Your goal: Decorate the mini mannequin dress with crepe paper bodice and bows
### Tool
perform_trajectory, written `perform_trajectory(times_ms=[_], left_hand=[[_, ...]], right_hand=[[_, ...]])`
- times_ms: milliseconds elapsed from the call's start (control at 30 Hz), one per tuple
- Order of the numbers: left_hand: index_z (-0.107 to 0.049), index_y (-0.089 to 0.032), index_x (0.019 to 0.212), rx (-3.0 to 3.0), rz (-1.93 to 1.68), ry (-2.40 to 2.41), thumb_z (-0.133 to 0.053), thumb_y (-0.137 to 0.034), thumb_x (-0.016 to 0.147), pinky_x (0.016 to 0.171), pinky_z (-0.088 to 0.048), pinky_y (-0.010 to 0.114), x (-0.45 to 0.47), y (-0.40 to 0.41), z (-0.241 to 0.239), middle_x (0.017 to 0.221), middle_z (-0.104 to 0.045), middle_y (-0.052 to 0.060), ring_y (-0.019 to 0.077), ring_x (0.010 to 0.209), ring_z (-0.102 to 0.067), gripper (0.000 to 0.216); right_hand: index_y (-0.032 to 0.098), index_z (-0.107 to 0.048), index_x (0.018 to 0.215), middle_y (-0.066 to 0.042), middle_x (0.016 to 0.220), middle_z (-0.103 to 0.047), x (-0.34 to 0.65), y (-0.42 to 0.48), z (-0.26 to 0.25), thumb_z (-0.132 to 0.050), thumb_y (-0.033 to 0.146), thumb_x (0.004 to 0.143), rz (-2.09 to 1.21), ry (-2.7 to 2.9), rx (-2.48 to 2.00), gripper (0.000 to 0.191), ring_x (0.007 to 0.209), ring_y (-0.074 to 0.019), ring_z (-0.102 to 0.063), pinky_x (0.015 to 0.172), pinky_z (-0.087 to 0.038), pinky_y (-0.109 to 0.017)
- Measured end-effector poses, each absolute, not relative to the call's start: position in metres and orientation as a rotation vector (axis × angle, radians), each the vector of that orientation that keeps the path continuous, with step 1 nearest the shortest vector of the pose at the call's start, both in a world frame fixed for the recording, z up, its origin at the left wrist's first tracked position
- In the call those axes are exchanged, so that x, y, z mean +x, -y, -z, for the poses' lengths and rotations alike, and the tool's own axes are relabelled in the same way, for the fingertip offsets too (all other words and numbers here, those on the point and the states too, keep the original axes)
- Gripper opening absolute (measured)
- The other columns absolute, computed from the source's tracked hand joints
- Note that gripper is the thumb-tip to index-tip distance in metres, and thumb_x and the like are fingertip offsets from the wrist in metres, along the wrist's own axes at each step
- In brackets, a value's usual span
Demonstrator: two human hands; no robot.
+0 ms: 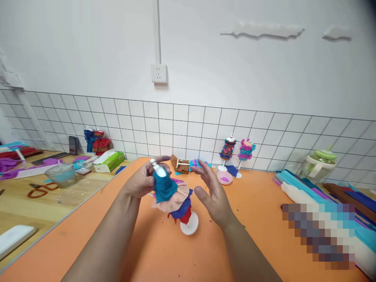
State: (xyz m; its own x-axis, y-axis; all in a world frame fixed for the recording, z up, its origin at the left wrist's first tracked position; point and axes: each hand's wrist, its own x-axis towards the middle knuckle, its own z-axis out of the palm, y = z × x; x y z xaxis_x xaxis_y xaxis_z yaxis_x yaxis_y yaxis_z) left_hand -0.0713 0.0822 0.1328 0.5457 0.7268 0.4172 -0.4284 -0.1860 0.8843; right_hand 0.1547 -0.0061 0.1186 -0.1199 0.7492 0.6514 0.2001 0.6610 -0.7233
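A miniature dress form tilts over the orange table, its white neck and shoulder toward the upper left. It wears a teal crepe-paper bodice with ruffled layers in peach, blue and red below, and its round white base points to the lower right. My left hand grips it by the upper bodice, with the thumb at the near side. My right hand is beside the skirt with spread fingers, holding nothing; a small gap separates it from the paper.
An orange mat covers the table. Dressed mini forms stand by the tiled wall, near a pink bowl. Crepe-paper rolls lie right, with a jug behind. Left are scissors, a glass bowl and a tissue pack.
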Motion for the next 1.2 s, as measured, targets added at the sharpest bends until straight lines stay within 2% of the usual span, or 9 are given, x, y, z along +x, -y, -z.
perform_trajectory(times_ms=[133,300,467,567,700,900,967,1100,1200], left_hand=[[-0.053,-0.028,0.122,1.289,-1.235,-0.036,-0.082,-0.061,0.049,0.086,-0.048,0.040,-0.084,-0.084,-0.121,0.064,-0.057,-0.006,0.0131,0.060,-0.055,0.084],[-0.053,-0.029,0.116,1.302,-1.252,-0.133,-0.074,-0.065,0.058,0.082,-0.051,0.041,-0.081,-0.085,-0.110,0.052,-0.050,-0.008,0.0131,0.050,-0.050,0.071],[-0.054,-0.028,0.113,1.406,-1.207,-0.338,-0.073,-0.065,0.059,0.084,-0.050,0.042,-0.083,-0.078,-0.123,0.055,-0.054,-0.006,0.0141,0.054,-0.054,0.068],[-0.052,-0.027,0.118,1.457,-1.212,-0.459,-0.080,-0.063,0.049,0.081,-0.051,0.038,-0.076,-0.072,-0.136,0.068,-0.062,-0.002,0.0150,0.062,-0.058,0.084],[-0.043,-0.025,0.131,1.443,-1.275,-0.517,-0.086,-0.050,0.050,0.064,-0.051,0.027,-0.051,-0.068,-0.144,0.076,-0.065,-0.002,0.0140,0.062,-0.060,0.095],[-0.047,-0.020,0.128,1.570,-1.365,-0.695,-0.082,-0.033,0.062,0.079,-0.051,0.031,-0.019,-0.071,-0.130,0.097,-0.068,0.006,0.0209,0.091,-0.064,0.075],[-0.048,-0.018,0.128,1.647,-1.339,-0.772,-0.081,-0.032,0.064,0.087,-0.049,0.036,-0.018,-0.072,-0.128,0.105,-0.067,0.009,0.0234,0.100,-0.062,0.073],[-0.054,-0.018,0.124,1.764,-1.288,-0.852,-0.080,-0.030,0.065,0.094,-0.046,0.040,-0.024,-0.071,-0.133,0.115,-0.065,0.011,0.0259,0.108,-0.059,0.065],[-0.059,-0.019,0.119,1.782,-1.264,-0.886,-0.077,-0.031,0.069,0.093,-0.047,0.039,-0.030,-0.070,-0.138,0.117,-0.065,0.011,0.0260,0.111,-0.058,0.054]], right_hand=[[0.032,-0.052,0.130,-0.003,0.132,-0.057,0.146,0.024,-0.130,-0.055,0.038,0.090,-0.428,1.889,-0.739,0.040,0.126,-0.0223,-0.048,0.105,-0.038,-0.041],[0.024,-0.041,0.141,-0.003,0.144,-0.048,0.122,0.048,-0.135,-0.052,0.037,0.090,-0.200,2.133,-0.613,0.054,0.133,-0.0231,-0.040,0.114,-0.025,-0.044],[0.030,-0.054,0.130,0.001,0.133,-0.058,0.117,0.054,-0.136,-0.053,0.035,0.090,-0.116,2.198,-0.681,0.041,0.127,-0.0250,-0.046,0.116,-0.015,-0.052],[0.037,-0.060,0.123,0.003,0.126,-0.063,0.131,0.043,-0.139,-0.057,0.033,0.089,-0.158,2.111,-0.714,0.034,0.123,-0.0265,-0.050,0.113,-0.022,-0.055],[0.033,-0.064,0.119,-0.003,0.117,-0.067,0.161,0.014,-0.125,-0.055,0.036,0.089,-0.352,1.846,-1.003,0.031,0.112,-0.0256,-0.058,0.096,-0.044,-0.047],[0.022,-0.042,0.141,-0.010,0.135,-0.054,0.193,-0.022,-0.061,-0.071,0.037,0.072,-0.948,1.986,-1.389,0.076,0.120,-0.0266,-0.052,0.095,-0.044,-0.042],[0.019,-0.040,0.142,-0.013,0.135,-0.054,0.191,-0.027,-0.045,-0.073,0.036,0.068,-0.964,2.002,-1.492,0.082,0.113,-0.0264,-0.056,0.089,-0.047,-0.038],[0.020,-0.065,0.114,-0.007,0.110,-0.067,0.166,-0.034,-0.027,-0.069,0.037,0.072,-0.676,2.010,-1.507,0.045,0.096,-0.0232,-0.061,0.079,-0.045,-0.031],[0.018,-0.069,0.099,-0.008,0.096,-0.070,0.148,-0.039,-0.017,-0.065,0.037,0.077,-0.604,1.971,-1.573,0.029,0.092,-0.0246,-0.062,0.073,-0.043,-0.030]])
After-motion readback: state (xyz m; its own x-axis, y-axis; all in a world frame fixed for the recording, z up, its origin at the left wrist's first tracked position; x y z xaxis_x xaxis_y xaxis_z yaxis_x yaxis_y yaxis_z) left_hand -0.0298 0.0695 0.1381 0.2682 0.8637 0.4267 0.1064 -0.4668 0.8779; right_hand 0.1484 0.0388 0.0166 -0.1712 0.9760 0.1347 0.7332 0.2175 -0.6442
